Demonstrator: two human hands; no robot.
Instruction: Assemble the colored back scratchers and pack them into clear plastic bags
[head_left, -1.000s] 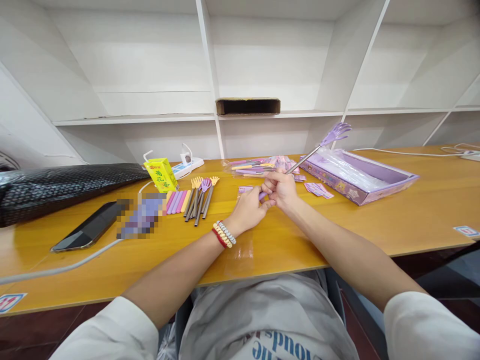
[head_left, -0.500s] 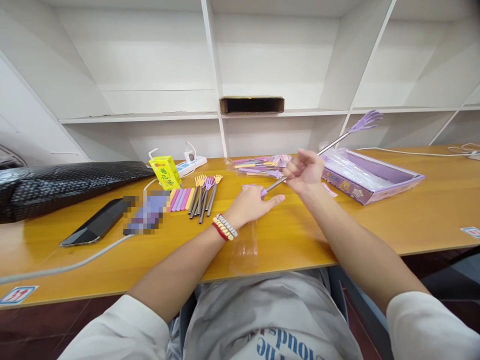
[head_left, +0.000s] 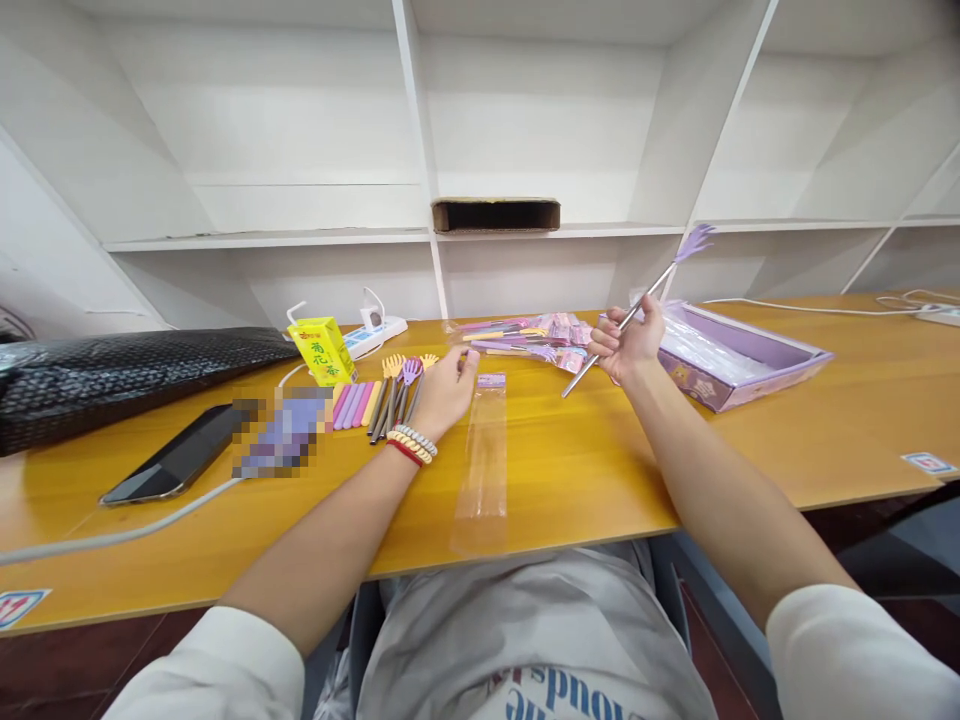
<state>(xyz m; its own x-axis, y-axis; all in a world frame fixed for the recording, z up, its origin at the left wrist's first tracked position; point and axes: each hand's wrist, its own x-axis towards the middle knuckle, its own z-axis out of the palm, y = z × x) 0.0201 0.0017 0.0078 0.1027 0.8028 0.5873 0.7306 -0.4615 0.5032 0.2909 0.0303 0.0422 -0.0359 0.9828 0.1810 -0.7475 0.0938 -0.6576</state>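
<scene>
1. Purple-headed scratcher: held aslant above the desk, head uppermost, its metal rod enclosed by the curled fingers of the right grip.
2. Left grip: narrow, near the grouped scratcher rods; whether anything is held cannot be told.
3. Clear sleeve: laid flat between both grips.
4. Farther out: bagged scratchers piled behind; purple box placed right; coloured handles, yellow carton left.
</scene>
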